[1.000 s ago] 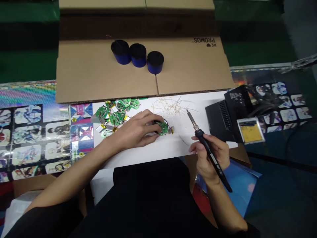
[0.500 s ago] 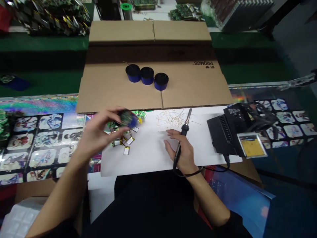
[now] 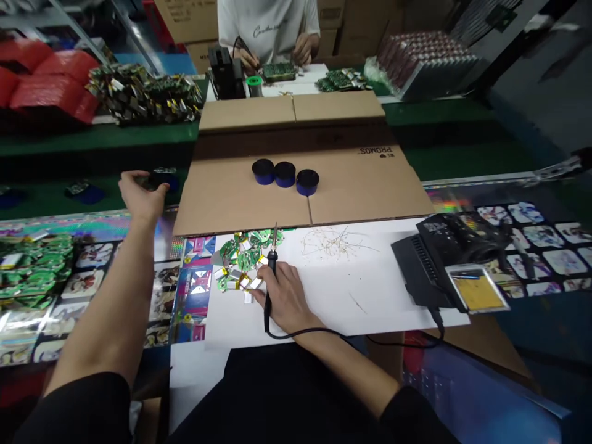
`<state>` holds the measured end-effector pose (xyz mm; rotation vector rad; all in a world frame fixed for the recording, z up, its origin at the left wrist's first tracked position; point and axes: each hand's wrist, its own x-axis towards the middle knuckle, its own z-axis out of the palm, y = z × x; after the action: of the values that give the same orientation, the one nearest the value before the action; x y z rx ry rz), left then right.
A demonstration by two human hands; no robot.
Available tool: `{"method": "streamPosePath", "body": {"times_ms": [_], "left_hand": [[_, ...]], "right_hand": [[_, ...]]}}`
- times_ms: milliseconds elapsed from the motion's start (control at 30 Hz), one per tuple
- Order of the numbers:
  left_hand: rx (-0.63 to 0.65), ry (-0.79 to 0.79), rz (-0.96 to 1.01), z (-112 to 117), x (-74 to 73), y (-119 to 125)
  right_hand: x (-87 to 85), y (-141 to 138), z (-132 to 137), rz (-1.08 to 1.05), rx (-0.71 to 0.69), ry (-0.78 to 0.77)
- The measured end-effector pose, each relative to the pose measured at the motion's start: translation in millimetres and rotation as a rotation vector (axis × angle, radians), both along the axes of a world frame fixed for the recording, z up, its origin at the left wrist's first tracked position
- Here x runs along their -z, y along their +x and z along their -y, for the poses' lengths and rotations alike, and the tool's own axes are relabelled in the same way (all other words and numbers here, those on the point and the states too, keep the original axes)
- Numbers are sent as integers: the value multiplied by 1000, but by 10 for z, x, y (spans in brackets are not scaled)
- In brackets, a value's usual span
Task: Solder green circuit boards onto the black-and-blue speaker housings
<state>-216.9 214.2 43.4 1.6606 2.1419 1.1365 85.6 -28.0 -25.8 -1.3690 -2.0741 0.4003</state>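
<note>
Out to the left, my left hand (image 3: 143, 196) has its thumb and fingers around a blue round case (image 3: 169, 179) with a circuit board on top, at the green surface. My right hand (image 3: 287, 299) holds a soldering iron (image 3: 272, 265), its tip pointing up and away from me. The fingertips of that hand reach the right side of a pile of green circuit boards (image 3: 250, 250) with small silver battery packs (image 3: 243, 282) on the white sheet. Whether they grip a battery there I cannot tell.
Three blue round cases with black tops (image 3: 285, 174) stand on the cardboard (image 3: 222, 203). Cut wire bits (image 3: 335, 243) lie on the white sheet. A black soldering station (image 3: 423, 262) with a yellow sponge (image 3: 476, 291) sits right. Across the bench a person (image 3: 271, 31) handles boards.
My left hand has carried the blue case from above the board pile leftward to the green surface. My right hand has moved left with the iron to the pile. The view has tilted up.
</note>
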Motion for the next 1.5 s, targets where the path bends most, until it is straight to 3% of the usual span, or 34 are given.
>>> {"method": "streamPosePath", "body": {"times_ms": [67,133,333,433,567,700,800,900,1000,1100,1233,1333,1433,1500], "left_hand": [[-13,106,5,17,-10,153],[69,165,11,27,-7,383],[641,40,3,12,75,1338],[625,-9,37,-48,119,1663],[550,-28,97,36,103,1722],[694,-81,232,534,-27,1589],[961,-186,209,1063,-82,1576],[1176,-321,175,1545,-15,1691],[1189,-397,201,1870,101,1852],[1161,-375,253,2003,136,1987],[1087,-222,449,1973,81,2144],[1040,-203,541,1912,59,2235],[990,-214,553,1890,40,2278],[988,-221,553,1901,15,2291]], "right_hand": [[14,-4,-13,-57,12,9],[37,18,-25,-150,23,35],[36,244,-75,-307,43,107],[-54,457,-69,-379,86,147],[-238,804,-9,-509,192,213],[-415,1102,53,-609,244,227],[-545,1226,80,-751,287,170],[-680,1273,96,-843,318,110],[-788,1266,116,-885,302,105],[-846,1225,146,-878,298,94],[-818,1192,171,-874,293,70],[-716,1242,181,-821,316,74],[-602,1329,205,-601,309,125],[-552,1367,228,-452,216,135]]}}
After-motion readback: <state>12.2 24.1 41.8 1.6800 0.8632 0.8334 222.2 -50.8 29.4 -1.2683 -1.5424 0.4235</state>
